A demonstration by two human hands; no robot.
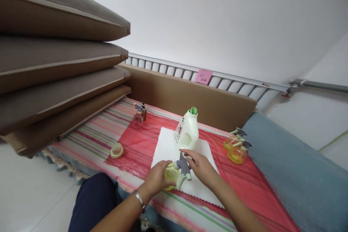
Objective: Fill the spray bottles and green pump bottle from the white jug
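Note:
My left hand (158,178) is wrapped around a clear spray bottle (172,174) with yellow-green liquid in it, tilted over the front of a white scalloped mat (165,144). At the bottle's top, the fingers of my right hand (199,165) are curled around its grey trigger head (183,164). Just behind stands a large white jug (188,130) with a green spout and no cap on it. Off to the left lies a pale round cap (116,150).
Two spray bottles with yellow liquid (236,153) stand on the red plastic sheet (231,181) at right. A pinkish clear spray bottle (137,119) and a small dark bottle (144,111) stand back left. Stacked brown cushions (59,54) rise at left; a brown panel (174,92) borders the back.

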